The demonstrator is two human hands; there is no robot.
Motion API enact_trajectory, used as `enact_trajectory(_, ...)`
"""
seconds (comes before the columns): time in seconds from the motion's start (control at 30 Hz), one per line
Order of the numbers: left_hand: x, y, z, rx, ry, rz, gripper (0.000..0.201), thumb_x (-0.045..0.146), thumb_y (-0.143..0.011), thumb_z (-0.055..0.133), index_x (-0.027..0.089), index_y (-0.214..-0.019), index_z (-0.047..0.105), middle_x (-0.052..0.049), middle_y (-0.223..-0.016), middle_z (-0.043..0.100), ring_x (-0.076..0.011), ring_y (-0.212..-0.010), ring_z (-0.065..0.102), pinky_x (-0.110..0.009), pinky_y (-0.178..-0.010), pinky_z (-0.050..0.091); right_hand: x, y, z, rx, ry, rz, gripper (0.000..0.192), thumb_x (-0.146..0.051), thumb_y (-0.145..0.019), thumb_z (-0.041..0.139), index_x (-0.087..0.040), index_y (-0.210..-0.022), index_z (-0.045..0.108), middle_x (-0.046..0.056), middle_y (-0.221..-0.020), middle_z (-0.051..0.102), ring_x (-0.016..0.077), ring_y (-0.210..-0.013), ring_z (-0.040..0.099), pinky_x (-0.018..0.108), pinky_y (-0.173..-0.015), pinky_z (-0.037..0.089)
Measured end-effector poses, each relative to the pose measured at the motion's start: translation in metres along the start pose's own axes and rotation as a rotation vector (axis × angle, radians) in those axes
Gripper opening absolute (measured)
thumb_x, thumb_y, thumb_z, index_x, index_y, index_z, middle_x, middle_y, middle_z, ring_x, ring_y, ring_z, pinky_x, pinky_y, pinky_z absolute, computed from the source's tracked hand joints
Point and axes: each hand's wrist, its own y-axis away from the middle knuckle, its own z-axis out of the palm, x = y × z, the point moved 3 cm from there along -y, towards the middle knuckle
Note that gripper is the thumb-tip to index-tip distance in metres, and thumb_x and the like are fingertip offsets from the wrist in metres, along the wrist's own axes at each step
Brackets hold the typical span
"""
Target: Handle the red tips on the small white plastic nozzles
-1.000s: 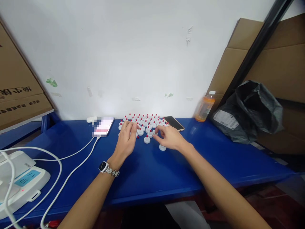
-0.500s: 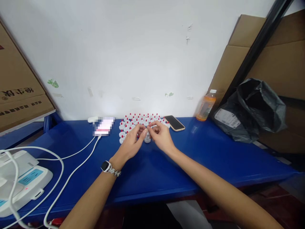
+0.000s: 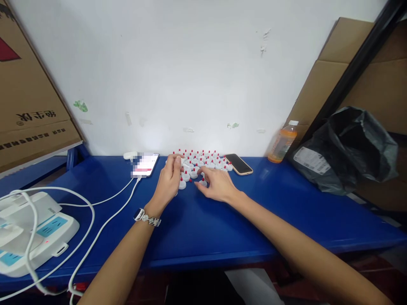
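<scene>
A cluster of small white round caps with red tips [image 3: 194, 173] stands on the blue table [image 3: 203, 228] against the wall. At the cluster's left, my left hand [image 3: 170, 176] is closed, thumb against curled fingers; what it holds, if anything, I cannot make out. My right hand [image 3: 219, 185] rests at the front right of the cluster, thumb and index finger apart. Beside these fingers is one white cap with a red tip [image 3: 202, 182], partly hidden by the hand. A small loose red piece [image 3: 190, 180] lies near the thumb. The left hand hides some of the caps.
A dark phone [image 3: 239, 164] lies right of the caps, a lit phone [image 3: 148, 165] with a white cable at left. A white power strip [image 3: 47, 237] stands at the left front. An orange drink bottle [image 3: 282, 142] and a grey plastic bag [image 3: 343, 148] are on the right.
My hands, together over one cap before, have come apart. The left has drawn to the left side of the cluster; the right has opened its thumb and index finger. The view has shifted slightly.
</scene>
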Motion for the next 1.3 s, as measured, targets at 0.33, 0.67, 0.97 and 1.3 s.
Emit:
enact_trajectory(0.33, 0.002, 0.0, -0.004, -0.083, -0.152, 0.024, 0.043, 0.048, -0.103, 0.027, 0.022, -0.112, 0.059, -0.001, -0.077, 0.06, -0.0159, -0.07, 0.057, -0.029, -0.068, 0.043, 0.013, -0.018, 0.008, -0.119, 0.321, 0.004, 0.025, -0.03, -0.092, 0.053, -0.022, -0.115, 0.06, 0.006, -0.096, 0.069, 0.0207, -0.084, 0.062, 0.029, -0.064, 0.034)
enact_trajectory(0.67, 0.0, -0.001, -0.003, -0.074, -0.165, 0.009, 0.041, 0.048, -0.104, 0.026, 0.021, -0.105, 0.056, -0.001, -0.078, 0.06, -0.0154, -0.069, 0.056, -0.028, -0.066, 0.042, -0.009, -0.026, 0.034, -0.11, 0.401, -0.23, 0.018, -0.031, -0.092, 0.057, -0.016, -0.092, 0.067, 0.013, -0.103, 0.061, 0.0272, -0.102, 0.053, 0.04, -0.085, 0.04)
enact_trajectory(0.97, 0.005, 0.003, 0.002, -0.115, -0.134, 0.01, 0.04, 0.05, -0.103, 0.027, 0.021, -0.105, 0.055, -0.001, -0.08, 0.06, -0.0163, -0.076, 0.059, -0.029, -0.072, 0.043, 0.015, -0.011, 0.015, 0.04, -0.751, 0.146, 0.019, -0.037, -0.086, 0.064, -0.019, -0.084, 0.057, 0.002, -0.075, 0.066, 0.0136, -0.061, 0.057, 0.029, -0.062, 0.044)
enact_trajectory(1.3, 0.012, 0.014, 0.028, -0.192, -0.08, 0.007, 0.038, 0.048, -0.104, 0.026, 0.022, -0.112, 0.052, -0.001, -0.081, 0.059, -0.016, -0.072, 0.056, -0.03, -0.071, 0.042, 0.011, 0.0, 0.009, 0.152, -1.394, 0.376, 0.034, -0.043, -0.069, 0.082, -0.017, -0.086, 0.069, -0.001, -0.067, 0.063, 0.0102, -0.059, 0.052, 0.026, -0.057, 0.035)
